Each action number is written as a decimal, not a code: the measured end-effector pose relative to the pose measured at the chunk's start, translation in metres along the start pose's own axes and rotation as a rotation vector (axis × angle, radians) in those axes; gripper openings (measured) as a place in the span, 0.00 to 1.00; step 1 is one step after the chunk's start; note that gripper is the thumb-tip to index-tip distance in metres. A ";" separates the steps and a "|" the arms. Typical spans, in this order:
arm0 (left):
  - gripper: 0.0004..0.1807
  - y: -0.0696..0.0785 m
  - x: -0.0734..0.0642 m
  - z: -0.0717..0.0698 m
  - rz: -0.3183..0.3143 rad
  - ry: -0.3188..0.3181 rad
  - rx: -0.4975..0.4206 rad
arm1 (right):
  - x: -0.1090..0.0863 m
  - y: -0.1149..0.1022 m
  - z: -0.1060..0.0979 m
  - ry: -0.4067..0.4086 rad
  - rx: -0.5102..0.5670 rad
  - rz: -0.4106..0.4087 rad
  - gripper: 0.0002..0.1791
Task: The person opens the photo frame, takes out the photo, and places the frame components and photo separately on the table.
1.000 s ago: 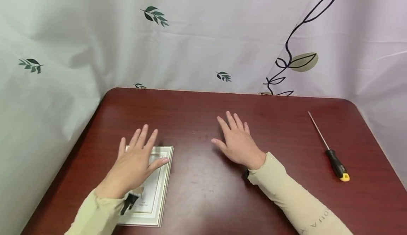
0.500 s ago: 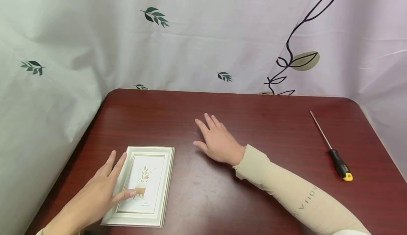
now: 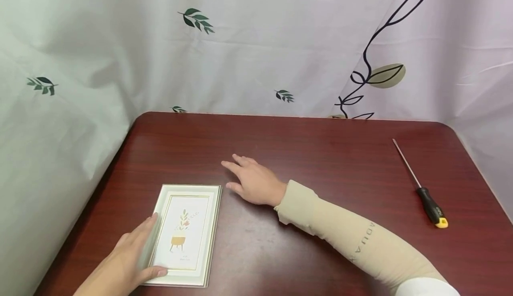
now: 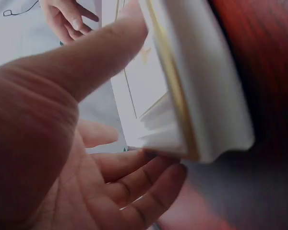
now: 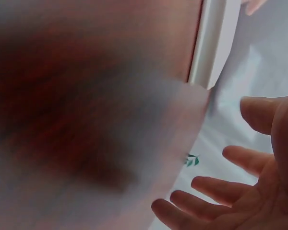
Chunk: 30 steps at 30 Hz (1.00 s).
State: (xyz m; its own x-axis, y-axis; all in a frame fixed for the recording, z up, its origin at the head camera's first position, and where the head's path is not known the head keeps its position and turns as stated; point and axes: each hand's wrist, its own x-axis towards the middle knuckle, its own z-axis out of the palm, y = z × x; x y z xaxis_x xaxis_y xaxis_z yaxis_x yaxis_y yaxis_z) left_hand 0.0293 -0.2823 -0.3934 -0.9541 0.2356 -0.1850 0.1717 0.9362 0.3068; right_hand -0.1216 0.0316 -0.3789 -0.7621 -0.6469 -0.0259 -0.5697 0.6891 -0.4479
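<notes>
A white picture frame with gold trim and a potted-plant print lies face up at the table's left front. My left hand is at its left edge. The thumb reaches over the lower left of the frame, while the loosely bent fingers lie along its left side. Up close in the left wrist view, the fingertips meet the frame's edge; whether they grip it I cannot tell. Just right of the frame's top right corner, my right hand hovers palm down, fingers spread and holding nothing.
A screwdriver with a black and yellow handle lies at the right of the dark red wooden table. Behind the table hangs a pale curtain printed with leaves.
My left hand has drawn back from above the picture frame and come down at its left edge. The right hand has travelled left toward the frame. Frame and screwdriver stay put.
</notes>
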 end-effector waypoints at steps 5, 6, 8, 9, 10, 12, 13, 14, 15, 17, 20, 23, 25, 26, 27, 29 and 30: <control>0.65 -0.001 -0.003 0.003 -0.055 -0.029 -0.014 | 0.005 -0.004 0.010 -0.030 0.030 -0.017 0.31; 0.66 -0.002 -0.004 0.003 -0.063 -0.034 -0.025 | 0.005 -0.004 0.012 -0.034 0.019 -0.023 0.31; 0.67 -0.006 -0.005 0.003 -0.075 -0.039 -0.040 | 0.005 -0.006 0.015 -0.031 -0.001 -0.044 0.30; 0.68 -0.008 -0.005 0.002 -0.088 -0.050 -0.042 | 0.006 -0.007 0.016 -0.027 -0.014 -0.057 0.29; 0.69 -0.009 -0.006 0.001 -0.111 -0.066 -0.041 | 0.006 -0.007 0.017 -0.022 -0.023 -0.071 0.28; 0.70 -0.013 -0.008 0.001 -0.126 -0.081 -0.032 | 0.006 -0.008 0.018 -0.012 -0.039 -0.096 0.27; 0.70 -0.015 -0.009 0.001 -0.136 -0.093 -0.023 | 0.006 -0.009 0.019 -0.005 -0.047 -0.107 0.26; 0.69 -0.016 -0.010 0.000 -0.148 -0.103 -0.015 | 0.006 -0.009 0.019 -0.003 -0.051 -0.115 0.25; 0.69 -0.017 -0.010 0.000 -0.152 -0.108 -0.013 | 0.006 -0.009 0.019 0.000 -0.053 -0.122 0.25; 0.67 -0.018 -0.012 0.001 -0.144 -0.103 -0.015 | 0.006 -0.010 0.019 0.007 -0.051 -0.127 0.25; 0.66 -0.021 -0.015 0.001 -0.136 -0.106 -0.024 | 0.005 -0.011 0.020 0.017 -0.048 -0.140 0.24; 0.67 -0.024 -0.017 0.001 -0.133 -0.142 -0.031 | 0.004 -0.013 0.021 0.031 -0.041 -0.159 0.24; 0.67 -0.026 -0.018 0.001 -0.132 -0.160 -0.032 | 0.004 -0.014 0.023 0.039 -0.031 -0.171 0.24; 0.67 -0.026 -0.019 0.002 -0.130 -0.163 -0.036 | 0.004 -0.015 0.024 0.045 -0.023 -0.177 0.23; 0.67 -0.027 -0.019 0.002 -0.123 -0.165 -0.039 | 0.004 -0.016 0.024 0.049 -0.015 -0.183 0.23; 0.67 -0.028 -0.019 0.003 -0.115 -0.162 -0.042 | 0.004 -0.017 0.026 0.060 0.003 -0.198 0.22; 0.67 -0.029 -0.019 0.004 -0.112 -0.167 -0.039 | 0.005 -0.018 0.026 0.060 0.015 -0.203 0.21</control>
State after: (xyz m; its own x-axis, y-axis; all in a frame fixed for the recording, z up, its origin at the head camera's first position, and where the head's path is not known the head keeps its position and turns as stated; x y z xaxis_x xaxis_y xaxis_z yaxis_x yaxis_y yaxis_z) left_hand 0.0435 -0.3124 -0.4026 -0.9122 0.1736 -0.3712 0.0540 0.9488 0.3111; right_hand -0.1067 0.0074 -0.3942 -0.6494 -0.7510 0.1197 -0.7093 0.5414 -0.4513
